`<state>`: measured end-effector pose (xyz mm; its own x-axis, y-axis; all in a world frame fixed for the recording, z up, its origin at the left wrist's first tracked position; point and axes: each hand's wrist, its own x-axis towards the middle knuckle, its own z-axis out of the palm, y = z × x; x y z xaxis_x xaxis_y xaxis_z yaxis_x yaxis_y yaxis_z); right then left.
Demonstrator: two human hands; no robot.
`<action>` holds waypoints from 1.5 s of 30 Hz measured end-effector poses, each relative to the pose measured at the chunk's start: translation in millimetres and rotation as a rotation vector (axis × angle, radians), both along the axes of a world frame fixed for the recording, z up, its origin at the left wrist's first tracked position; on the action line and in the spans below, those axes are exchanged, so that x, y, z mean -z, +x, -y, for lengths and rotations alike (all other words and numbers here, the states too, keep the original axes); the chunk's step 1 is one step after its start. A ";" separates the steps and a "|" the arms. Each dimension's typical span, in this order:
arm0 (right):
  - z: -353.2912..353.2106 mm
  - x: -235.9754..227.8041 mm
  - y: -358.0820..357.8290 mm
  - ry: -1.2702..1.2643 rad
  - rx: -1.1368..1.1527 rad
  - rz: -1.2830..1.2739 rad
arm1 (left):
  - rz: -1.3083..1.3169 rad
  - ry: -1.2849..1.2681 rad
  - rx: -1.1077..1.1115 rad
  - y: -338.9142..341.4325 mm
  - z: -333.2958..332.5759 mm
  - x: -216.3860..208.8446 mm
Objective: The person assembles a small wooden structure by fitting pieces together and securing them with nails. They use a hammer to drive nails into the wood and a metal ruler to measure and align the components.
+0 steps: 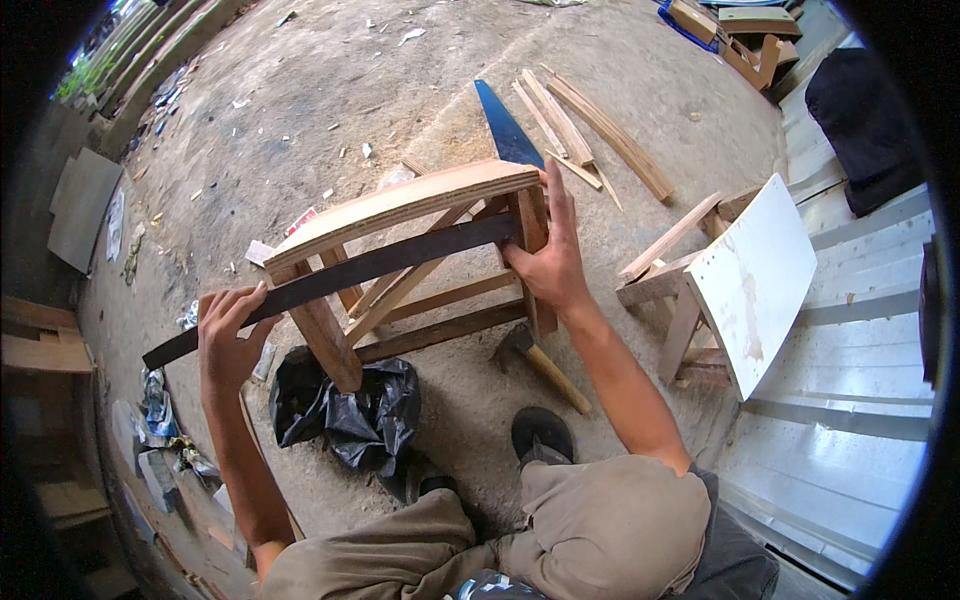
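Observation:
A long, flat, dark strip (390, 253) lies along the near side of a small wooden stool (400, 208), just below its plywood top. My left hand (230, 325) grips the strip between thumb and fingers, and its left end juts out past that hand. At the other end, my right hand (553, 262) is closed around the stool's right leg and corner, its thumb by the strip's end and fingers pointing up. One stool leg stands at a black plastic bag (375, 420). A hammer (545, 370) with a wooden handle lies on the floor below the right hand.
Beyond the stool lie a handsaw's blue blade (508, 125) and several wood strips (610, 140). A second stool with a white top (755, 285) is tipped over at right, beside corrugated metal sheeting (840, 350). Scraps litter the concrete floor (300, 100). Wooden shelving (45, 350) stands at left.

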<state>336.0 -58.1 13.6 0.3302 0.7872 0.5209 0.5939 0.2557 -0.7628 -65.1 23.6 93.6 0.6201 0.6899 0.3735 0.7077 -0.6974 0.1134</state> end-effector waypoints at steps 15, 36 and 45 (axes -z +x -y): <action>-11.8 9.7 7.6 -0.010 -0.063 -0.121 | 0.049 -0.006 -0.038 3.1 -2.4 0.0; -18.5 4.3 5.7 -0.055 -0.108 -0.110 | 0.067 0.046 0.030 4.0 -20.7 3.1; -20.9 4.9 -1.1 -0.069 -0.111 -0.169 | 0.068 0.068 0.001 6.4 -16.5 0.0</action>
<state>334.9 -37.2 8.7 0.3179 0.8552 0.4093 0.4273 0.2561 -0.8671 -58.7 40.1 93.6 0.5923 0.6607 0.4611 0.6990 -0.7060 0.1136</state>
